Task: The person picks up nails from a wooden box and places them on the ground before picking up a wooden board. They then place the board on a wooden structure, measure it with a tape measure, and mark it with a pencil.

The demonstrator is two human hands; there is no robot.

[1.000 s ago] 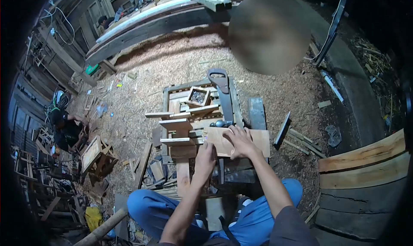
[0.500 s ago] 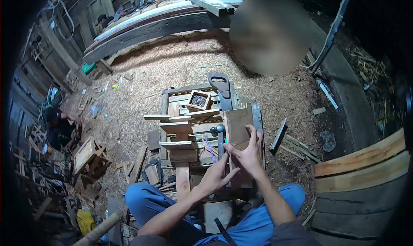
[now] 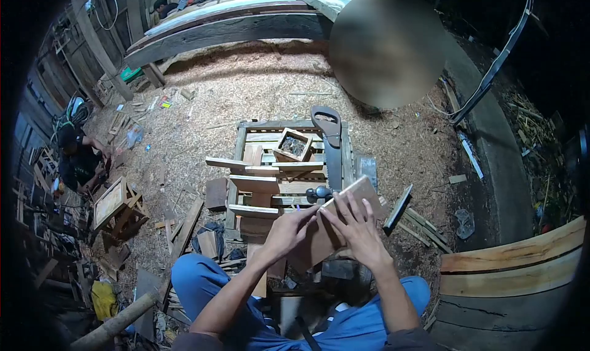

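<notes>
A brown wooden board assembly (image 3: 314, 243) is tilted between my hands, above the near right corner of a slatted work stand. My left hand (image 3: 284, 233) pinches its upper left edge; the fingertips are partly hidden. My right hand (image 3: 362, 233) grips it from the right, fingers stretched over its face and thumb near the edge. Just beyond my fingers lies a hammer (image 3: 319, 194), its dark rounded head showing. A handsaw (image 3: 327, 127) rests along the stand's right side. Left of it sits a small square wooden box (image 3: 294, 144) with small dark metal pieces, perhaps nails.
Several short boards (image 3: 253, 184) lie on the slatted stand (image 3: 236, 143). A long timber bench (image 3: 227, 38) stands at the back. Another person (image 3: 83, 157) crouches at left near a wooden frame (image 3: 114, 206). Wide planks (image 3: 513, 249) lie at right; shavings cover the floor.
The board assembly has turned clockwise and tilted, its upper end swinging right. My left hand has moved up along its edge, and my right hand's fingers have spread over it.
</notes>
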